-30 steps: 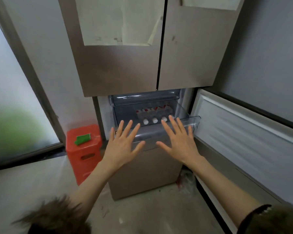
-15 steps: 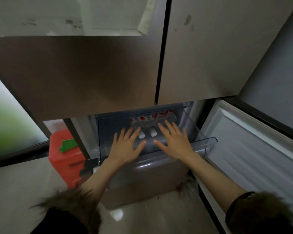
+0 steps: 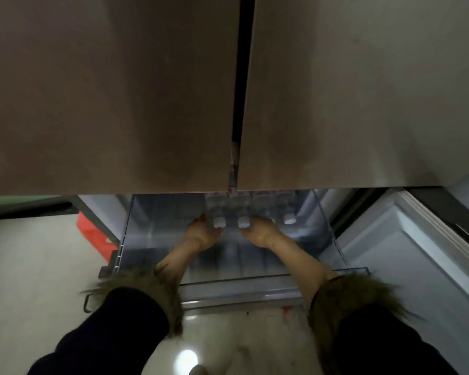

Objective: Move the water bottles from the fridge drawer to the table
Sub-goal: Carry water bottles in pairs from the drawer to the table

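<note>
A clear plastic fridge drawer stands pulled out below the closed upper doors. At its back lie three water bottles with white caps and red labels, caps toward me. My left hand is wrapped around the neck of the left bottle. My right hand grips the middle bottle. The third bottle lies untouched to the right. The upper doors hide the bottles' far ends.
The brown upper fridge doors fill the top of the view, close to my head. The lower fridge door hangs open on the right. A red bin stands on the pale floor to the left.
I have leaned in over the drawer. Both hands went from spread open above the drawer front to deep inside it, closing on two bottles.
</note>
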The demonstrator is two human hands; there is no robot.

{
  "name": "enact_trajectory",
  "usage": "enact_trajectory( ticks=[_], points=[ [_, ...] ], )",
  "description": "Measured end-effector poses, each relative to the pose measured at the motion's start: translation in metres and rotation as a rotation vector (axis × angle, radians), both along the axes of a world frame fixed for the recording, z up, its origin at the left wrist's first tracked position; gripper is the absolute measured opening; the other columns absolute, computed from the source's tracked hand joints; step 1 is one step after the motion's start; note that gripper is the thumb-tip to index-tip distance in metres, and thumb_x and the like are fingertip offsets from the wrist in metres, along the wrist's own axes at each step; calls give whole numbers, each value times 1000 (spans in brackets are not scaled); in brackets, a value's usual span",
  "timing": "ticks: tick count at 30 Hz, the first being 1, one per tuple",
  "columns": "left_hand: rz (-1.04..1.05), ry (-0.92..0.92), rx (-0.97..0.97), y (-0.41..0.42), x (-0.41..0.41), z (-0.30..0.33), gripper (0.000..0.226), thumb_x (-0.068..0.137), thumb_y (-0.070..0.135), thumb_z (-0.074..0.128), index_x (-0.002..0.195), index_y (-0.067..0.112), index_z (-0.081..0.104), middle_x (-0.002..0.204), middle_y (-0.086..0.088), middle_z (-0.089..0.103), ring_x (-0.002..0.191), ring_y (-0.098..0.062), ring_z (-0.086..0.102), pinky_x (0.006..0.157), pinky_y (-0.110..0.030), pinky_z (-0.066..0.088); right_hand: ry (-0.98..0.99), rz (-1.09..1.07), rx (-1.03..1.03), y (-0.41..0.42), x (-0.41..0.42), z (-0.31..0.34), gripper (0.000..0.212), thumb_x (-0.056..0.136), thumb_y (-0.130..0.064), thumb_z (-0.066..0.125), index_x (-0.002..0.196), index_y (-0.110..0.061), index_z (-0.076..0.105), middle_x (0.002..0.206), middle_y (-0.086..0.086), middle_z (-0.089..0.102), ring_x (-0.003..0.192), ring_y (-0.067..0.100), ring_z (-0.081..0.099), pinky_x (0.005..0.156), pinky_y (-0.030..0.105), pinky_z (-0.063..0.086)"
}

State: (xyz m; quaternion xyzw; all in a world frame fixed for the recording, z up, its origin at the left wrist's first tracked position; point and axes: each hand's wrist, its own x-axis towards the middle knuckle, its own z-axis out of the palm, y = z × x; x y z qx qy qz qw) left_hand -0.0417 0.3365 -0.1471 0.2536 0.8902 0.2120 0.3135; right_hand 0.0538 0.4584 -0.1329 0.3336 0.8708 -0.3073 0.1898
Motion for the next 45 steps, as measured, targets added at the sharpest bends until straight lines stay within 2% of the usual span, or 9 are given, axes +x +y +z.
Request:
enact_trajectory(
  ticks=[5,8,13,19,23,25,29,35,45],
  points=[
    [225,-105,21,18,-8,-18,49,89,38,55,122,1,53,125,-20,57,113,-35,56,91,-37,46,41,-179,-144,11,-20,-25,36,95,-38,45,89,-5,58,88,15,61,62,19,53,44,17,39],
    [265,-98,-19,26,-13,-26,52,90,42,53,119,-1,55,125,-21,57,113,-34,55,87,-33,43,152,-330,-213,11,-32,-39,30,94,-38,49,76,-14,54,90,15,54,64,19,51,53,23,40],
    [276,-117,-17,29,-18,-30,48,89,40,54,113,-1,59,119,-20,61,109,-33,58,83,-34,45,150,-344,-236,9,-36,-42,31,95,-38,46,95,-10,58,106,21,62,92,32,62,77,37,49],
    [447,-352,95,20,-15,-26,23,84,26,63,84,3,62,89,-20,62,63,-23,55,58,-27,45,82,-442,-342,6,-32,-33,29,90,-26,57,65,-15,48,64,6,51,51,15,46,46,24,35],
    [644,-575,231,3,-8,-19,19,87,14,61,74,10,49,84,-15,57,68,-21,54,76,-39,53,75,-570,-483,2,-18,-26,18,86,-23,62,97,-10,57,101,12,61,86,21,59,59,26,52],
    [625,-580,252,-6,-5,-11,17,89,14,58,76,11,48,90,-16,54,67,-19,52,64,-33,50,86,-592,-488,-1,-11,-21,28,85,-22,64,109,-9,57,117,16,60,97,26,60,72,34,57],
    [527,-389,267,-27,-1,8,21,88,20,61,102,5,57,98,-15,56,82,-29,56,73,-34,48,108,-583,-436,-16,4,-2,32,85,-18,64,113,-6,56,119,17,59,106,29,60,84,42,56],
    [478,-123,249,-63,2,48,57,87,31,58,124,-8,40,104,-19,60,89,-34,66,78,-42,56,217,-617,-303,-46,28,34,44,84,-13,66,124,-1,52,123,14,56,87,27,60,63,33,58],
    [229,305,283,-120,28,120,42,88,31,54,110,-3,43,106,-23,60,93,-38,57,64,-33,36,421,-339,271,-95,47,98,42,91,-24,54,123,-2,38,120,21,56,108,39,56,84,42,46]
  ],
)
